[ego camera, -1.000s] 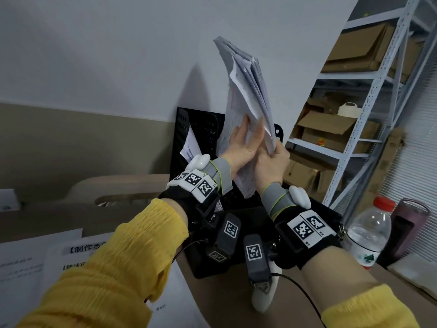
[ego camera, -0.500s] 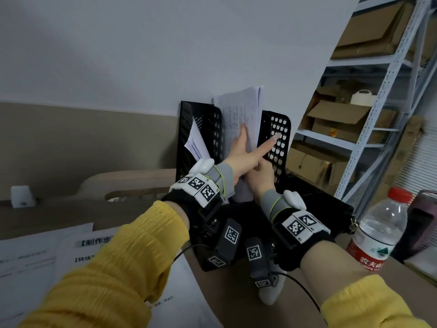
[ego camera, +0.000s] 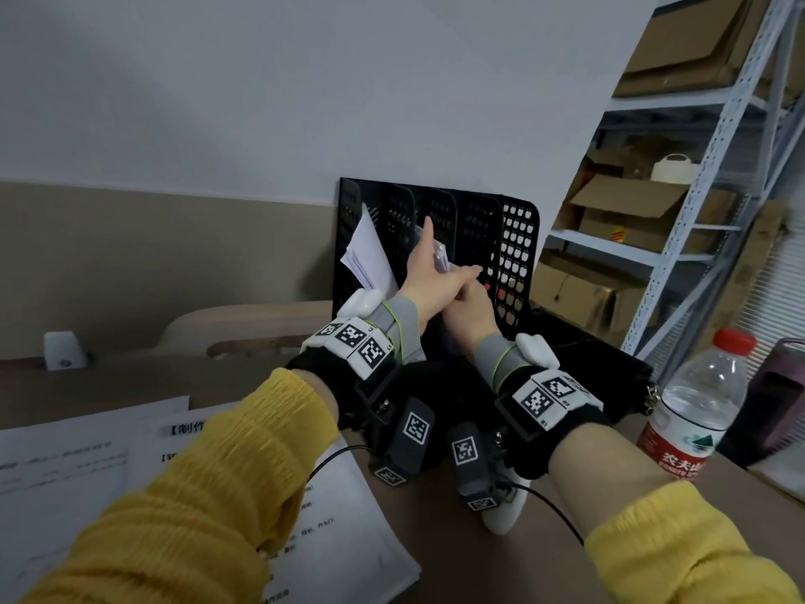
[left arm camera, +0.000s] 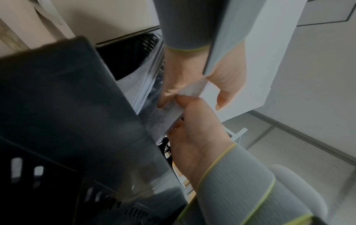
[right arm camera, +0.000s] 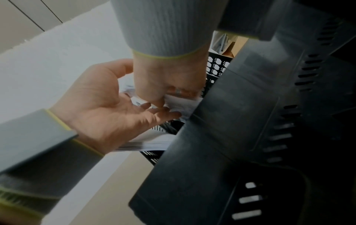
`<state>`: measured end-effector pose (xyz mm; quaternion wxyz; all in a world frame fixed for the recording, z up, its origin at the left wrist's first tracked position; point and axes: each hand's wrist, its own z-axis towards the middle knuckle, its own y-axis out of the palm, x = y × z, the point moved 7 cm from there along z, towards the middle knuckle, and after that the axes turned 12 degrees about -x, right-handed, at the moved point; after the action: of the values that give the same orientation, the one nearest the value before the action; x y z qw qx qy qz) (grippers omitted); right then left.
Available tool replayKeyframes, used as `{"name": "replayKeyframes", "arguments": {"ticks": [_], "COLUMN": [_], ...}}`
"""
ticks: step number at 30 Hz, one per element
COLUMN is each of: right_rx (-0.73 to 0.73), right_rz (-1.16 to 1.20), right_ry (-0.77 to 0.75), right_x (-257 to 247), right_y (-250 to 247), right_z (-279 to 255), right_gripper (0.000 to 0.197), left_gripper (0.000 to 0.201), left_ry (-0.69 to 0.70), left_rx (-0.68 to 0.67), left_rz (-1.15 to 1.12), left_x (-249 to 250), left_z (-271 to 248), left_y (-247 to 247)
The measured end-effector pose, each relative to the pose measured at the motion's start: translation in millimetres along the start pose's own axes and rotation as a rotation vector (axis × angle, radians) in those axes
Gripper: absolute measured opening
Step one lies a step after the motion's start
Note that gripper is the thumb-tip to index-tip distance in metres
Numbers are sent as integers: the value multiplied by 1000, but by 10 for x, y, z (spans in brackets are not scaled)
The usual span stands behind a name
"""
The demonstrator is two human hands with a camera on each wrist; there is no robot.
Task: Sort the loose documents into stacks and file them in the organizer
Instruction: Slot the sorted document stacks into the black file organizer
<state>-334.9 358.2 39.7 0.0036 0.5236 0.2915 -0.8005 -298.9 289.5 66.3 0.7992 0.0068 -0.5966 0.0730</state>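
A black perforated organizer (ego camera: 516, 237) stands upright against the wall. White papers (ego camera: 368, 255) lean in its leftmost slot. A stack of papers (left arm camera: 161, 120) sits low in a middle slot, mostly hidden by the hands. My right hand (ego camera: 468, 305) grips this stack from below, fingers curled round its edge (right arm camera: 181, 105). My left hand (ego camera: 440, 268) lies over it with straight fingers touching the sheets, palm showing in the right wrist view (right arm camera: 115, 106). Loose printed documents (ego camera: 339, 529) lie on the brown table at the near left.
A water bottle (ego camera: 692, 411) and a dark purple cup (ego camera: 779, 398) stand at the right on the table. Behind them rises a metal shelf (ego camera: 714, 167) with cardboard boxes. A small white device (ego camera: 63, 350) sits far left. A beige chair back (ego camera: 244, 324) is beyond the table.
The paper stack, held high above the organizer a second ago, has come down into a middle slot. Both hands went down with it and now sit low at the slot.
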Motion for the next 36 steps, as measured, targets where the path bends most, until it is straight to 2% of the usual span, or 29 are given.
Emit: {"name": "replayKeyframes", "arguments": {"ticks": [6,9,14,17,21,24,26,29,32,34,36], "right_rx": [11,73,144,135,45,-73,-202,-417,-527,-544,-537], "right_rz": [20,69,193,226,211,72,-29,-302,-503,-595,-643], "right_ry": [-118,-171,-275,-295,-311,-257,-135,107,304,393,451], "right_x": [-347,-587,-968,-1128,-1228,-1181,-1019,-650,-225,0,269], "right_y": [22,46,163,369,841,1284,1604,2008,2161,2149,2140], "right_z": [-96,-259,-562,-714,-861,-941,-944,-928,-868,-883,-814], "right_gripper": [43,29,26,25,28,20,15,7,44,54,63], "left_gripper": [94,89,72,66,60,59,65,70,67,69,56], "left_ry": [93,135,207,217,201,37,-156,-490,-669,-762,-803], "left_rx": [31,62,64,79,151,219,233,170,148,154,154], "left_rz": [42,5,-58,-30,13,147,235,376,525,581,566], "left_x": [290,429,651,738,698,443,204,-199,-458,-555,-602], "left_z": [-190,-366,-692,-974,-1434,-1747,-1954,-2345,-2655,-2775,-2833], "left_y": [-61,-169,-391,-546,-882,-1248,-1491,-1824,-2154,-2318,-2377]}}
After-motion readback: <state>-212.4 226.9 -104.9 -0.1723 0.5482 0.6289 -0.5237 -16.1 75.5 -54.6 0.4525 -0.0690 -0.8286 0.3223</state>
